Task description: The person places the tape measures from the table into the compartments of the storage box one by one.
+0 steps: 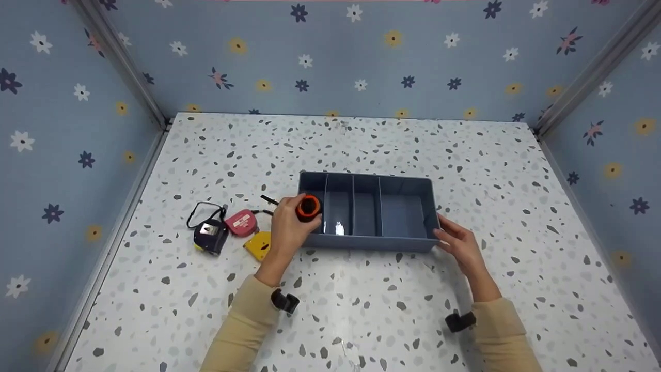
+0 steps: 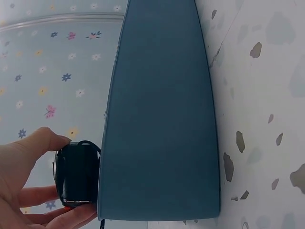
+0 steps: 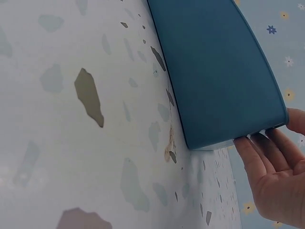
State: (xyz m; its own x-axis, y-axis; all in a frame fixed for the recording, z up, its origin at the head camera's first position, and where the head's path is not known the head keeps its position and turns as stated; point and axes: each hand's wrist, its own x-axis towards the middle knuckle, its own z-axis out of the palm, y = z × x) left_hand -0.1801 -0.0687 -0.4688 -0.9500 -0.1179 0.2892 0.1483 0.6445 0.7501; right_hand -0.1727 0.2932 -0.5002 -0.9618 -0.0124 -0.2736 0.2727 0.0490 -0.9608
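Observation:
My left hand (image 1: 289, 225) grips an orange and black tape measure (image 1: 308, 206) between thumb and fingers, over the leftmost compartment of a blue-grey divided box (image 1: 372, 243). In the left wrist view, this tape measure (image 2: 78, 171) shows its dark side beside the box's upper edge, with a dark strap close to it. At the box's right end, my right hand (image 1: 459, 245) holds the end wall, thumb at the rim and fingers on the outside, as the right wrist view also shows. The other compartments hold nothing visible.
Left of the box lie a black tape measure (image 1: 210, 236) with a wrist strap, a pink tape measure (image 1: 241, 223) and a yellow tape measure (image 1: 256, 245), partly behind my left hand. Flower-patterned panels (image 1: 351, 62) border the speckled table (image 1: 361, 310) at the back and sides.

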